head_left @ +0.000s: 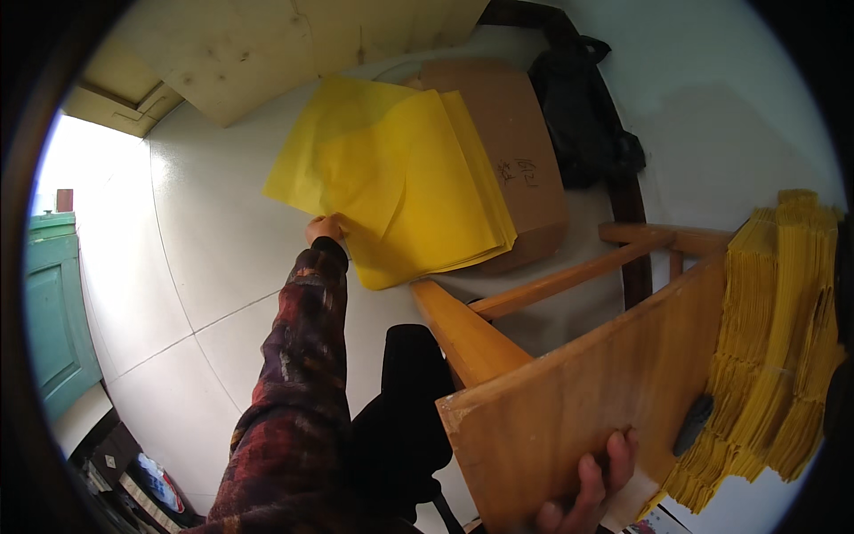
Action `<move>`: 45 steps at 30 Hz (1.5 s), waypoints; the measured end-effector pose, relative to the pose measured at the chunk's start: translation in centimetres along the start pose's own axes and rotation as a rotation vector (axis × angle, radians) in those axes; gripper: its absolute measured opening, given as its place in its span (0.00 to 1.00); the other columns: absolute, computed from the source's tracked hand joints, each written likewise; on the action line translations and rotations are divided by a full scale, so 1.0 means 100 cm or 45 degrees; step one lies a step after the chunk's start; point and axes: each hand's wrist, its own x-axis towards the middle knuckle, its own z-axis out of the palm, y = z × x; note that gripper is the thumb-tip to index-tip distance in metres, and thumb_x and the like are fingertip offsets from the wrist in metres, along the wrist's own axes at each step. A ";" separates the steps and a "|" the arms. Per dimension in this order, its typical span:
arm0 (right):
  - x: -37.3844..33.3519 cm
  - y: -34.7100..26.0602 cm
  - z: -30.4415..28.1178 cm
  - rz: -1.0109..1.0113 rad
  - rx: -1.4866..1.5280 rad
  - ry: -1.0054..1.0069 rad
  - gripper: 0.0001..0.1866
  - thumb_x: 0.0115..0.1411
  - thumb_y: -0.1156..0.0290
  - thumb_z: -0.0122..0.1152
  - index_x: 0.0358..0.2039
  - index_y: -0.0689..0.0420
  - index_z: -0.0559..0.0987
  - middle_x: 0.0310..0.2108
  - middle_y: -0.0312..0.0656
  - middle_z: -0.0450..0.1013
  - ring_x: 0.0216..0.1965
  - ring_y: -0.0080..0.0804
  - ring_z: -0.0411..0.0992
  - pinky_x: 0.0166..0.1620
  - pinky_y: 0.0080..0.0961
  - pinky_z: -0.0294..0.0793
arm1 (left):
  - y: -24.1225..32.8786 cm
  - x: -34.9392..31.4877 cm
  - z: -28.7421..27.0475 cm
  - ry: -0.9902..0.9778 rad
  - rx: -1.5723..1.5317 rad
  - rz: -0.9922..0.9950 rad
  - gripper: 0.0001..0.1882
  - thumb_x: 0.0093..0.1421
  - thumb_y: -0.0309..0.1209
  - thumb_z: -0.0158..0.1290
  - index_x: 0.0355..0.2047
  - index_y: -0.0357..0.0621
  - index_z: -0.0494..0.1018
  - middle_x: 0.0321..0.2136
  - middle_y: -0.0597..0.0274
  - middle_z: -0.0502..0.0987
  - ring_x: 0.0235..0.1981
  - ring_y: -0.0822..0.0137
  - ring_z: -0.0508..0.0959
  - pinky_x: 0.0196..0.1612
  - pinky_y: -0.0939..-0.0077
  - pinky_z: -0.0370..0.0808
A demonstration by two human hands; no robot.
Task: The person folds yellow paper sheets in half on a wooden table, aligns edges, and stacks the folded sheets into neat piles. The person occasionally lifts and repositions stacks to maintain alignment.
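My left hand [324, 230], at the end of an outstretched plaid sleeve, is closed on the near left edge of a large yellow sheet [356, 151]. That sheet is lifted and creased, fanning left off a pile of similar yellow sheets [471, 214]. The pile lies against a brown cardboard piece [507, 142], perhaps a flattened box. At the lower right, my right hand [592, 485] rests on the top of a wooden stool or small table [569, 400], its fingers apart and slightly bent. Part of that hand is cut off by the frame's lower edge.
Tall stacks of folded yellow paper [769, 338] stand at the right, beside a small dark object [693, 425]. A black bag-like item [578, 116] sits against the back wall. Pale wooden boards [267, 53] line the far side; a green cabinet door [60, 311] is at left.
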 end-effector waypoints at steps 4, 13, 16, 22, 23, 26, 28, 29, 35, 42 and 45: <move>0.000 0.000 0.000 -0.006 0.018 0.005 0.28 0.64 0.51 0.45 0.56 0.59 0.65 0.60 0.58 0.55 0.61 0.64 0.53 0.61 0.58 0.51 | 0.017 -0.025 -0.016 -0.028 0.016 -0.005 0.08 0.55 0.34 0.56 0.28 0.44 0.70 0.18 0.67 0.68 0.14 0.73 0.67 0.13 0.78 0.58; 0.000 -0.001 -0.004 0.014 0.029 -0.024 0.27 0.63 0.52 0.47 0.54 0.59 0.66 0.60 0.58 0.56 0.60 0.64 0.54 0.60 0.57 0.53 | -0.043 -0.103 0.006 -0.763 -0.346 -0.740 0.06 0.63 0.36 0.49 0.29 0.51 0.70 0.19 0.70 0.73 0.20 0.72 0.73 0.22 0.79 0.68; 0.001 -0.001 -0.004 0.011 0.033 -0.016 0.26 0.63 0.52 0.46 0.54 0.59 0.67 0.59 0.58 0.56 0.60 0.63 0.54 0.60 0.57 0.53 | -0.055 -0.112 0.008 -0.762 -0.029 -0.728 0.08 0.62 0.38 0.50 0.29 0.51 0.71 0.21 0.67 0.76 0.19 0.72 0.74 0.21 0.78 0.69; 0.000 -0.001 -0.003 0.003 0.035 -0.012 0.26 0.63 0.52 0.46 0.54 0.59 0.67 0.59 0.59 0.57 0.60 0.63 0.54 0.60 0.57 0.54 | -0.020 -0.128 -0.004 -0.878 1.433 0.394 0.12 0.57 0.42 0.55 0.33 0.48 0.71 0.25 0.62 0.78 0.21 0.61 0.76 0.24 0.69 0.71; 0.000 -0.001 -0.003 0.007 0.037 -0.013 0.26 0.63 0.52 0.46 0.53 0.59 0.67 0.59 0.59 0.57 0.60 0.63 0.54 0.60 0.57 0.54 | -0.011 -0.134 -0.003 -0.780 1.732 0.809 0.14 0.55 0.43 0.57 0.33 0.47 0.71 0.26 0.62 0.78 0.23 0.58 0.77 0.25 0.68 0.71; 0.000 -0.001 -0.004 0.011 0.044 -0.016 0.26 0.63 0.52 0.46 0.53 0.59 0.67 0.59 0.59 0.57 0.60 0.63 0.54 0.60 0.57 0.54 | 0.011 -0.160 0.026 -0.649 1.287 1.387 0.22 0.49 0.45 0.61 0.38 0.45 0.71 0.37 0.58 0.77 0.38 0.52 0.76 0.39 0.60 0.69; -0.001 -0.002 -0.004 0.005 0.042 -0.019 0.26 0.63 0.52 0.46 0.53 0.59 0.67 0.59 0.59 0.57 0.60 0.63 0.54 0.60 0.57 0.54 | 0.011 -0.184 0.048 -0.546 1.338 1.547 0.31 0.47 0.46 0.63 0.49 0.46 0.68 0.51 0.56 0.69 0.55 0.53 0.66 0.53 0.54 0.61; -0.001 -0.002 -0.004 0.005 0.046 -0.020 0.26 0.63 0.52 0.46 0.53 0.59 0.67 0.59 0.59 0.57 0.60 0.63 0.54 0.60 0.57 0.53 | 0.009 -0.193 0.055 -0.612 1.501 1.419 0.44 0.46 0.47 0.64 0.61 0.48 0.58 0.63 0.55 0.56 0.63 0.51 0.55 0.60 0.50 0.53; -0.002 -0.002 -0.001 0.007 0.042 0.008 0.26 0.64 0.52 0.46 0.53 0.59 0.67 0.59 0.59 0.57 0.60 0.64 0.54 0.61 0.58 0.52 | -0.011 -0.181 0.071 -0.687 1.597 1.079 0.61 0.41 0.52 0.66 0.68 0.51 0.41 0.68 0.51 0.42 0.67 0.49 0.47 0.64 0.46 0.46; -0.002 -0.002 -0.001 -0.005 0.022 -0.001 0.26 0.64 0.52 0.44 0.53 0.59 0.66 0.59 0.60 0.56 0.60 0.65 0.54 0.61 0.60 0.53 | -0.033 -0.160 0.083 -0.704 1.596 1.172 0.64 0.38 0.53 0.67 0.68 0.51 0.39 0.68 0.52 0.41 0.68 0.50 0.45 0.65 0.46 0.42; -0.002 -0.005 -0.002 -0.003 0.021 -0.003 0.25 0.65 0.52 0.43 0.53 0.60 0.66 0.59 0.61 0.57 0.60 0.65 0.54 0.61 0.61 0.53 | -0.036 -0.154 0.083 -0.686 1.598 1.233 0.64 0.38 0.52 0.67 0.68 0.52 0.40 0.68 0.53 0.41 0.68 0.52 0.45 0.66 0.45 0.40</move>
